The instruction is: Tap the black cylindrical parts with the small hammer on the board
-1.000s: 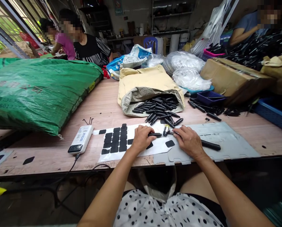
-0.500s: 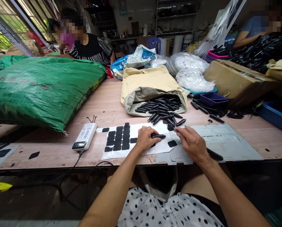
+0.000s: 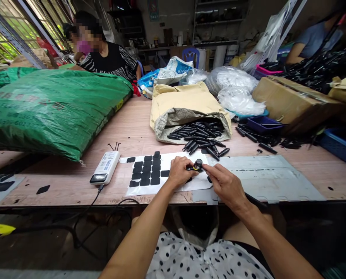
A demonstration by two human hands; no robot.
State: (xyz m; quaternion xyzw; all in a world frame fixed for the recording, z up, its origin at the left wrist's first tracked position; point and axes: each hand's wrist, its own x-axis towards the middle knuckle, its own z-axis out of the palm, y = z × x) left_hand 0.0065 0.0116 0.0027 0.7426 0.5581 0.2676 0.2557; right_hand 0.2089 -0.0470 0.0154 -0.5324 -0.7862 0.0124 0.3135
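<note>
My left hand is closed around a small dark piece with a round black end and a yellow ring, held just above the white sheet. Close by on the right, my right hand has its fingers pinched, with the tips at the round end. A long black rod-shaped tool sticks out behind its palm; the tool's front part is hidden by the fingers. Black square stickers lie in rows on the sheet. Beyond my hands, several black pen-like tubes spill from a paper sack.
A white power bank with a cable lies at left, near a big green sack. A grey sheet covers the table's right front. Cardboard box, purple tray and blue basket stand right. Co-workers sit beyond.
My right hand has moved left and nearer to me, bringing its fingertips to the piece in my left hand. That piece now shows its round end. The black rod moved along with the right hand.
</note>
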